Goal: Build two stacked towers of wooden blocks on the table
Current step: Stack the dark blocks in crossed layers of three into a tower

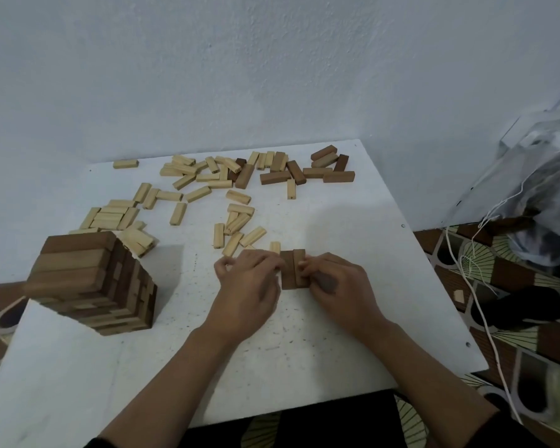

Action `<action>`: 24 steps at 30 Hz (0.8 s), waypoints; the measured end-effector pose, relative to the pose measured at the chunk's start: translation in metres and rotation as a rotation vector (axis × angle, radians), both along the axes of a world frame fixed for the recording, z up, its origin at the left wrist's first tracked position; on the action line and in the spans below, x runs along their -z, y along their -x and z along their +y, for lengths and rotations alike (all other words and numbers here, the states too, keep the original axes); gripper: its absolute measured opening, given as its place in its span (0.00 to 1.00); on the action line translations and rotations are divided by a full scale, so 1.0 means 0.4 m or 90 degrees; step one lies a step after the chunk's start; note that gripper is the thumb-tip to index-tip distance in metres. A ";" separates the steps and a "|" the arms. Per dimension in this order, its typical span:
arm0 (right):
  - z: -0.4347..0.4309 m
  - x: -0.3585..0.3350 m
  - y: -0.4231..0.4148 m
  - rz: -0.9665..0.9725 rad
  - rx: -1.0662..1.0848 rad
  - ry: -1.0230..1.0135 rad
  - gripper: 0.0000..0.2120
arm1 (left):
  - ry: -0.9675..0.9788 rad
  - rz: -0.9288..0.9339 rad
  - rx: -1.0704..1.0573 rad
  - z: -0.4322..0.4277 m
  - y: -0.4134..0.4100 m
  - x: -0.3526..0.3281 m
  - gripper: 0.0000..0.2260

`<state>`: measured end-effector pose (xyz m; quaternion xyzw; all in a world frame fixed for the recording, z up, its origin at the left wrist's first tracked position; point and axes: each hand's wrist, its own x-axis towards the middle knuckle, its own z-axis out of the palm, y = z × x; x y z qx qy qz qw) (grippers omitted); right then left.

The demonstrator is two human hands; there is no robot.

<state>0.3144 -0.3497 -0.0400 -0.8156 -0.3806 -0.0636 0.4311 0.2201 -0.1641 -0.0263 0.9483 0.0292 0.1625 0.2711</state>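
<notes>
Two brown blocks [293,270] side by side on the white table [304,367], long sides touching, near the middle of the top. Clamped between both hands: left hand [246,287] with curled fingers pressed to the left block, right hand [338,287] with curled fingertips pinching the right one. Off to the left, well apart from the hands, one tall tower [91,286] of brown blocks, many layers high, upright near the table's left edge. Behind it and across the far half of the top, loose pale blocks [181,189] scattered flat, some in small heaps. Along the far edge toward the right, a handful of loose dark blocks [306,173], a few crossing each other. Beside the table on the right, a clear plastic bag [543,189] slumped by the wall — contents grey and blurred, impossible to tell. White cord [485,324] trailing from near the bag down over the patterned floor [514,350].
</notes>
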 end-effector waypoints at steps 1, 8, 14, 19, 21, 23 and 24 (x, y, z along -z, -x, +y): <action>0.000 -0.001 0.002 0.006 -0.012 -0.006 0.09 | -0.004 0.007 -0.009 0.001 0.011 0.008 0.12; 0.016 -0.054 -0.096 0.069 0.064 -0.030 0.11 | -0.066 0.026 0.012 0.001 0.026 0.024 0.14; 0.054 -0.078 -0.259 0.020 0.189 0.221 0.24 | -0.074 0.056 0.029 0.003 0.030 0.023 0.18; 0.085 -0.065 -0.331 0.004 0.194 0.431 0.27 | -0.096 0.069 0.026 -0.003 0.025 0.017 0.18; 0.092 -0.060 -0.345 -0.016 0.213 0.438 0.25 | -0.103 0.073 0.020 -0.005 0.023 0.016 0.18; 0.098 -0.051 -0.351 -0.055 0.231 0.419 0.22 | -0.105 0.079 0.017 -0.004 0.021 0.015 0.17; 0.099 -0.043 -0.351 -0.073 0.237 0.406 0.20 | -0.102 0.083 0.016 -0.004 0.022 0.015 0.17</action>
